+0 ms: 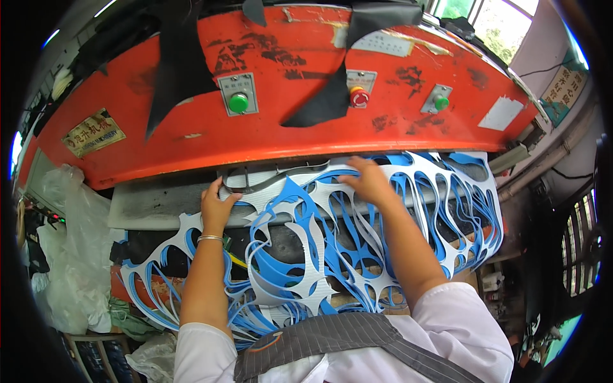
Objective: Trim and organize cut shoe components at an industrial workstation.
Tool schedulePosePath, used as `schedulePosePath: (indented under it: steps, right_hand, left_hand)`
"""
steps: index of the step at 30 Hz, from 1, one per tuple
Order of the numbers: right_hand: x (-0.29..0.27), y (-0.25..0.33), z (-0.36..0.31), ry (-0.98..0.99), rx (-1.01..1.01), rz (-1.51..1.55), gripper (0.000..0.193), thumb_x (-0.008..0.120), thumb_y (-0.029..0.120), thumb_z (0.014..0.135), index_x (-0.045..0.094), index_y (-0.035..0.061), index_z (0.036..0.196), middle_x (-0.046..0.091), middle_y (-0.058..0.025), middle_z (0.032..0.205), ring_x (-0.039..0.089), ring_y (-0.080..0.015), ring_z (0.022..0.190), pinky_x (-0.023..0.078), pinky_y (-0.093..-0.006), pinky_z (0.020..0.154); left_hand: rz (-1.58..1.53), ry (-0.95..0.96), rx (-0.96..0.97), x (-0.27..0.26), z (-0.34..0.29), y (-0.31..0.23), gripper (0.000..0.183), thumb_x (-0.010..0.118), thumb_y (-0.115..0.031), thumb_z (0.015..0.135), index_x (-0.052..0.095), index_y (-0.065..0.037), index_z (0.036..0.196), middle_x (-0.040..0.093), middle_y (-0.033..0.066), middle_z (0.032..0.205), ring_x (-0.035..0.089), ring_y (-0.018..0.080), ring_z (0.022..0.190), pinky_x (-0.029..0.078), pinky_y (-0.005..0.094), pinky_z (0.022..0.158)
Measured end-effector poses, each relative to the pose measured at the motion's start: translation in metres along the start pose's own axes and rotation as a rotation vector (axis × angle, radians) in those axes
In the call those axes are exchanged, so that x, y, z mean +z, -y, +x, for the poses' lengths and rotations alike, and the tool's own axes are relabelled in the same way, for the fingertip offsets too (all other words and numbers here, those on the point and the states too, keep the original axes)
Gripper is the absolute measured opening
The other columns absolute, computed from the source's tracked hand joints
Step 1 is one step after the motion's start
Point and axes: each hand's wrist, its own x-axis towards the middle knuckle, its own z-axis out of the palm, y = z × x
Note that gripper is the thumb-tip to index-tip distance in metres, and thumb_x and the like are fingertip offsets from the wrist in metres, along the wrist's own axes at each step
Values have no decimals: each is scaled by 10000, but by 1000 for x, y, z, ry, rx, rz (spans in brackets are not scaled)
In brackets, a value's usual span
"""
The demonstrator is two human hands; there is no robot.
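Note:
A long, narrow metal cutting die [281, 186] lies on white-and-blue foam sheeting [306, 252] at the front edge of the press. My left hand [218, 203] is at the die's left end, with fingers and thumb on either side of its rim. To the right of the die, my right hand [370, 185] is over the sheeting, slightly blurred, its thumb and fingers apart and nothing visible between them. The layered sheeting is full of curved cut-out holes and thin strips. It drapes off the bed toward my body.
A red press beam [268, 137] spans just beyond my hands, with green buttons [238, 103], a red stop button [359, 97] and hanging black scraps [182, 67]. The grey press bed [150, 203] shows at left. Clear plastic bags [76, 236] are heaped beside it.

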Motion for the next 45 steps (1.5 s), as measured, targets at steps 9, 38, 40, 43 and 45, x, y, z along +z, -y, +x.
schedulePosePath:
  steps: [9, 38, 40, 43, 45]
  right_hand:
    - [-150, -78, 67, -1267, -2, -18, 469, 461, 313, 962, 456, -34, 1277, 338, -267, 1391, 320, -358, 1308, 231, -444, 1081]
    - [-99, -6, -120, -227, 11, 99, 381, 630, 139, 766, 567, 21, 1123, 548, -178, 1117, 508, -331, 1039, 392, -391, 915]
    - [-97, 15, -162, 51, -88, 22, 366, 665, 327, 747, 622, 69, 1004, 593, -100, 965, 517, -294, 971, 320, -473, 921]
    - [-86, 54, -188, 251, -285, -226, 588, 703, 541, 627, 618, 86, 990, 579, -65, 985, 512, -270, 976, 234, -563, 967]
    - [-74, 76, -194, 314, -272, -265, 648, 729, 556, 583, 595, 65, 984, 555, -92, 975, 513, -287, 960, 264, -547, 970]
  left_hand:
    - [233, 107, -55, -5, 5, -8, 487, 786, -339, 654, 597, 16, 929, 597, 218, 888, 545, 376, 845, 450, 416, 751]
    - [-21, 282, -143, -129, -106, -152, 295, 611, -303, 860, 601, -28, 753, 590, 127, 739, 562, 320, 689, 449, 366, 631]
    - [19, 318, -88, -124, -136, -148, 275, 628, -318, 839, 621, -45, 813, 609, 126, 803, 575, 325, 766, 460, 376, 683]
    - [183, 399, -71, -113, -159, -144, 295, 652, -348, 799, 641, -73, 904, 627, 128, 902, 583, 328, 891, 468, 405, 759]
    - [338, 430, -52, -107, -163, -139, 327, 639, -395, 771, 655, -98, 907, 630, 120, 924, 577, 318, 923, 465, 439, 771]
